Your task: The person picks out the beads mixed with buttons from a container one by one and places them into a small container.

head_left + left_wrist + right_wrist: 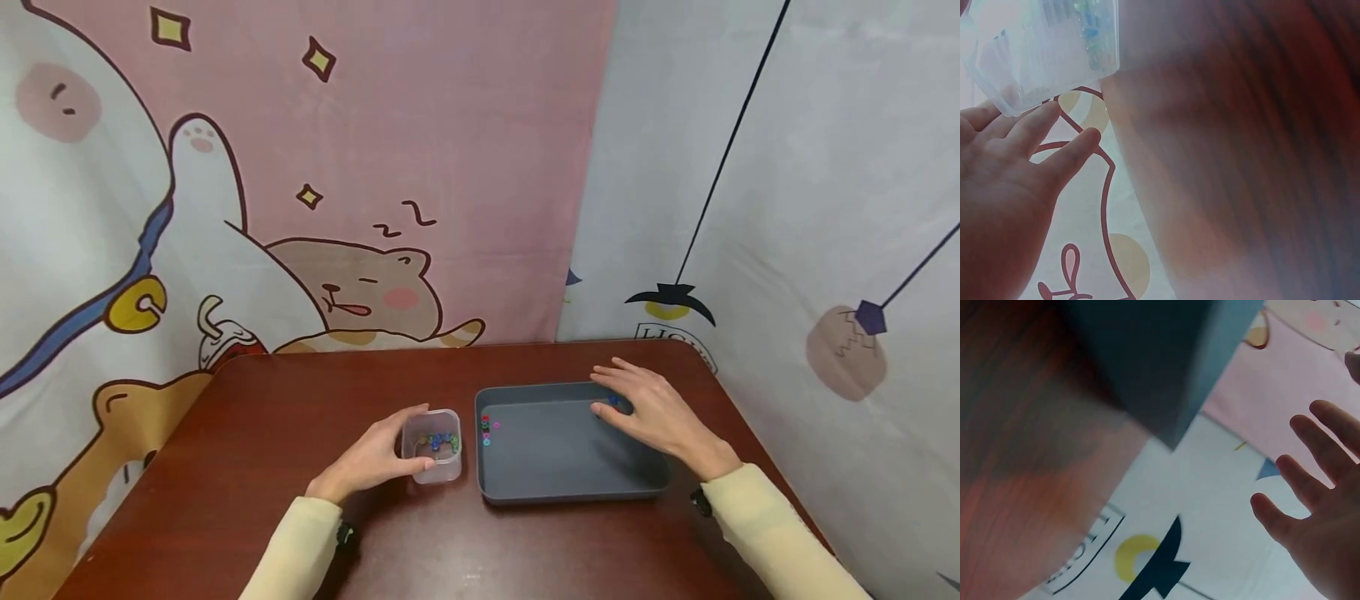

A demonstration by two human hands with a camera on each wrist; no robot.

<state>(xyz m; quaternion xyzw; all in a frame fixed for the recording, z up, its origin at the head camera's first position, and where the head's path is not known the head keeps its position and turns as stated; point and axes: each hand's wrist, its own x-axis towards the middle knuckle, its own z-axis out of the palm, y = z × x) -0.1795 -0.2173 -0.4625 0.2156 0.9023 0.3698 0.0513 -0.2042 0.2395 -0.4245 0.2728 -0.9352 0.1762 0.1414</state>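
My left hand [375,454] holds a small clear plastic container [438,473] from its left side, thumb along the near side and fingers at the far side. Several small blue, green and yellowish bead-like pieces [437,442] lie inside it; in the left wrist view the container [1041,69] rests against the fingers. My right hand [648,408] hovers over the right part of a grey tray [555,493], fingers spread and holding nothing visible. Small blue pieces [614,401] show in the tray by its thumb and fingers. In the right wrist view, the hand's [1322,494] fingers are extended and apart.
Several tiny red, green, pink and light-blue pieces [486,429] lie along the tray's left side. Container and tray stand side by side on a dark reddish-brown wooden table [315,392]. Cartoon-printed cloth [510,167] hangs behind the table and along its sides.
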